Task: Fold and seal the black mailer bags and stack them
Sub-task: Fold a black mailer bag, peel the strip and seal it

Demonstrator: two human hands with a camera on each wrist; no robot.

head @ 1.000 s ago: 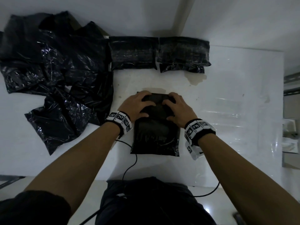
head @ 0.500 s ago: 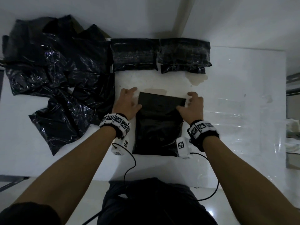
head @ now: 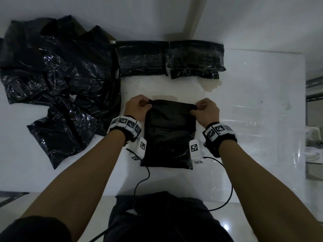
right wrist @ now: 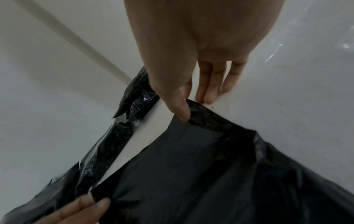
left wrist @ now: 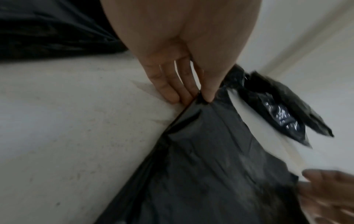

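- Pinching the far corners of a black bag point(head: 170, 130), left hand point(head: 135, 107) and right hand point(head: 207, 110) used thumb and fingers.
- Bag lay on the white tabletop point(head: 244, 137).

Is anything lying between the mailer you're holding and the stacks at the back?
Nothing visible. Both hands pinch the far corners of the flat black plastic mailer bag; only bare white table lies before the folded black bag stacks.
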